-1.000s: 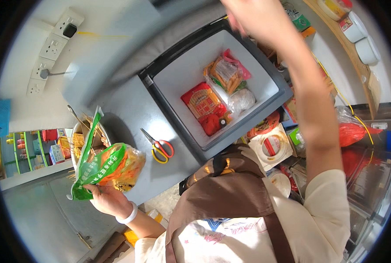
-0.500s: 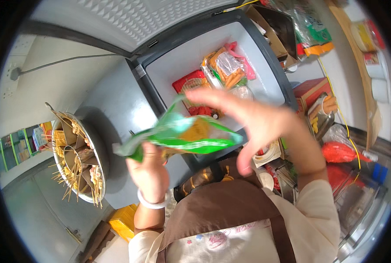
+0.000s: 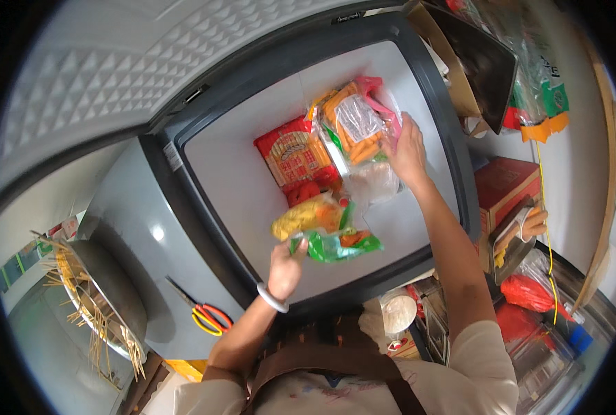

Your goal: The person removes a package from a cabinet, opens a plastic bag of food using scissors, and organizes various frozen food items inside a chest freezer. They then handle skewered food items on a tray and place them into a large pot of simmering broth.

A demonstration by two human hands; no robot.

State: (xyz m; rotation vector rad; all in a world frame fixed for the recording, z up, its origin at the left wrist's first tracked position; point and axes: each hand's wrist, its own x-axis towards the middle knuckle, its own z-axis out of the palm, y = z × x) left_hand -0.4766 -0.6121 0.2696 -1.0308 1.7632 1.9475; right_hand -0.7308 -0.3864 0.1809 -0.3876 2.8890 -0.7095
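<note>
Over the near end of the open chest freezer (image 3: 448, 138), a green-and-clear food bag (image 3: 329, 243) is pinched at its edge in the left hand (image 3: 285, 270). Looks light and floppy, maybe slick if it's frosty, so I'd grab the plastic edge, not the lumpy middle. The right hand (image 3: 410, 149) is half-curled beside a bag of orange sticks (image 3: 362, 149); can't tell if it's gripping. Red packet (image 3: 294, 152) in there too, and a steel pot (image 3: 121, 290) of skewers (image 3: 97, 321) off left.

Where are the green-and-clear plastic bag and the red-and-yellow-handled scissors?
Green-and-clear plastic bag (image 3: 325, 245), head view: its green plastic.
Red-and-yellow-handled scissors (image 3: 197, 306), head view: near the pivot.
</note>
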